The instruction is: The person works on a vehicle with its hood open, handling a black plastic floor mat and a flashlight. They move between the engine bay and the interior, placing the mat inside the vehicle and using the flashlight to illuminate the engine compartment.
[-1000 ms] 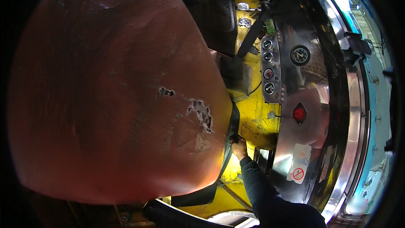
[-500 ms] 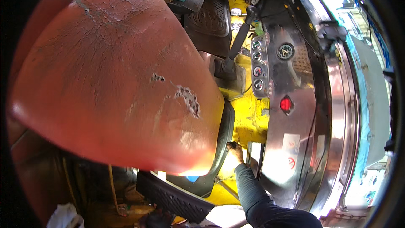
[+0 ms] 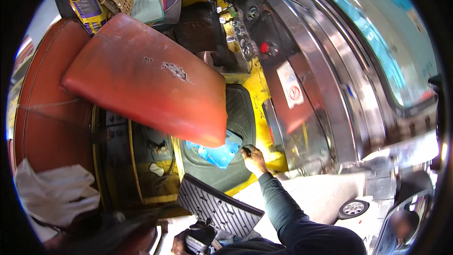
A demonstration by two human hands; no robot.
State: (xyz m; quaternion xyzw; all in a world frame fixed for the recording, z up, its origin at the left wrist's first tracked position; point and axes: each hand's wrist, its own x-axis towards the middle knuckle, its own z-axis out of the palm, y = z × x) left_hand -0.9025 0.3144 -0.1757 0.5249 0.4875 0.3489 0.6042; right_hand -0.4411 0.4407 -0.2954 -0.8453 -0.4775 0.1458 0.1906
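A: Right hand position?

B: Reaching into the vehicle footwell, fingers curled onto the edge of the dark floor mat, seemingly pinching it; the view is small. A blue plastic bag lies on the mat just left of the hand, under the tilted red seat cushion.

A: Left hand?

B: At the lower edge, closed around a dark object beside a ribbed grey mat.

Daylight scene, bright from the right; glare on the metal panel and pale ground. Deep shadow under the raised red seat cushion. Strong fisheye bending, black vignette at the rim. Lower-left edge blurred; centre reasonably sharp. Colours saturated.
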